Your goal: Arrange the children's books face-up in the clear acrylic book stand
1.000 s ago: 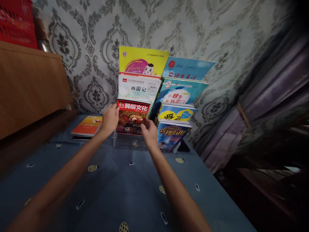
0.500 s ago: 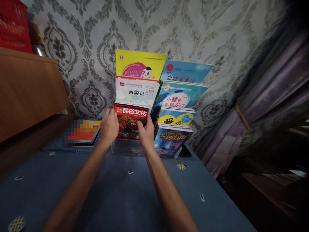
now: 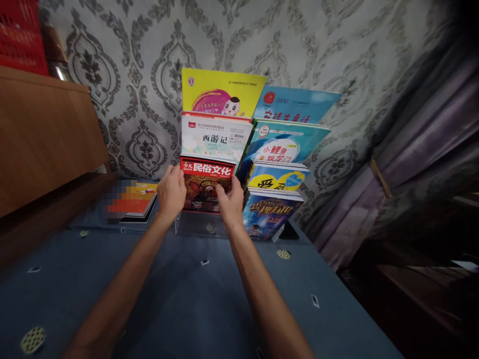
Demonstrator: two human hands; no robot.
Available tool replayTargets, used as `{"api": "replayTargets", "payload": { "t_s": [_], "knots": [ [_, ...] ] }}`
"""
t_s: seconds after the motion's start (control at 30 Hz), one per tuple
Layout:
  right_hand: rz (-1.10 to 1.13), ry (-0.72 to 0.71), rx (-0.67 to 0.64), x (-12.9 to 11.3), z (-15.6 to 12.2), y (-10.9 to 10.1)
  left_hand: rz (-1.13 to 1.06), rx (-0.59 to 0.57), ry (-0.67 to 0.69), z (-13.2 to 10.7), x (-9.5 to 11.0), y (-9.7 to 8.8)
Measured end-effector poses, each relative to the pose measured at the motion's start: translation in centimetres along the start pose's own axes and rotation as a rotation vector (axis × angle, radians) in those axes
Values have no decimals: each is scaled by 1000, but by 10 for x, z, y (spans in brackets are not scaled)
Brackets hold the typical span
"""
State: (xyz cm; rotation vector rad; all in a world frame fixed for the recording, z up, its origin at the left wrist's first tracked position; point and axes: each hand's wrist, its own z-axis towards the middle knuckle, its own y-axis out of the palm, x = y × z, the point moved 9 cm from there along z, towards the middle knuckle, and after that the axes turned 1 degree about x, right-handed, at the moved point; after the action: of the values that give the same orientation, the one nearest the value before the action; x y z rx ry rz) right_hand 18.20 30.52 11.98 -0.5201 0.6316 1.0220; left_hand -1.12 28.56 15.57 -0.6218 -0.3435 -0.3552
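A red and brown book [image 3: 202,187] stands upright at the front of the left column of a clear stepped rack [image 3: 194,225]. Around its left edge my left hand [image 3: 171,192] is closed, the fingertips hidden behind it. My right hand [image 3: 231,199] grips the right edge, thumb on the cover. Behind it rise a white book [image 3: 215,137] and a taller yellow book [image 3: 220,82]. The right column holds a dark blue book [image 3: 271,212], a yellow and blue book [image 3: 279,177], a teal book [image 3: 295,137] and a light blue book [image 3: 303,102].
Some flat books [image 3: 140,199] lie to the left on the blue cloth [image 3: 179,294]. A wooden cabinet [image 3: 45,134] with a red basket [image 3: 20,37] on it stands at the left. A black object [image 3: 290,231] lies by the rack. A tied curtain [image 3: 359,209] hangs at the right.
The view has shifted slightly, so the rack and books appear a little higher and further right. Both hands keep their hold on the red and brown book.
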Motion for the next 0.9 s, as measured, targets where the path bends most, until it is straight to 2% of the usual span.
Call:
{"api": "replayTargets", "payload": {
  "t_s": [0.4, 0.53, 0.63, 0.73, 0.83, 0.9],
  "knots": [
    [-97, -27, -3, 5, -7, 5, -43, 18, 33, -7, -6, 4],
    [-266, -102, 73, -17, -24, 1, -27, -27, 68, -17, -13, 10],
    [-405, -223, 36, -42, -40, 5, -45, -73, 152, -25, -25, 15],
    [-554, -300, -102, -47, -60, 15, 24, -168, 171, -29, -59, 25],
    [-676, -305, -306, -26, -86, 27, 286, -328, -25, -32, -127, 37],
    [-714, -298, -439, -8, -107, 30, 355, -383, -109, -33, -167, 37]
  ]
}}
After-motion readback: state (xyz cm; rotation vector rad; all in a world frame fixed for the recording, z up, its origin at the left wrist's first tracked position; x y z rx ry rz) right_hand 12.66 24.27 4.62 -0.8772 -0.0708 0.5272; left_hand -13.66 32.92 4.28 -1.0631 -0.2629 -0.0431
